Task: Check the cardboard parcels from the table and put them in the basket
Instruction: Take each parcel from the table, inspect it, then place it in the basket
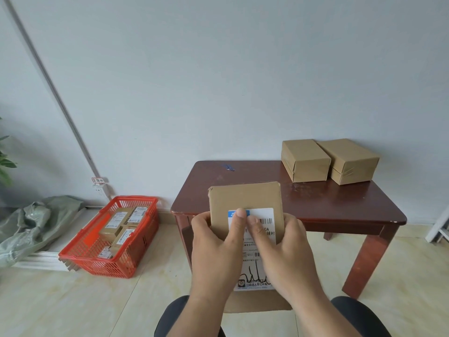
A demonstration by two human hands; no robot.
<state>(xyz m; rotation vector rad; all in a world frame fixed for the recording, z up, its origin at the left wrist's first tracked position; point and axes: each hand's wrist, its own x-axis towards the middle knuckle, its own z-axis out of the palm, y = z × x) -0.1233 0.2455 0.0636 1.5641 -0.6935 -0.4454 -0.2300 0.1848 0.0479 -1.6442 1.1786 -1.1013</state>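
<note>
I hold a flat brown cardboard parcel [245, 198] upright in front of me, its white shipping label facing me. My left hand [213, 246] grips its left side, thumb pressed on the label. My right hand [284, 254] grips the right side, thumb also on the label. Two more brown parcels [305, 160] [349, 160] sit side by side at the back right of the dark wooden table [340, 205]. A red plastic basket [136, 242] stands on the floor to the left with several labelled parcels inside.
A grey-green sack [36, 220] lies by the wall beyond the basket. A white conduit [60, 100] slants down the wall. My knees [359, 310] show at the bottom. A white frame [439, 227] stands at the right edge. Tiled floor lies between basket and table.
</note>
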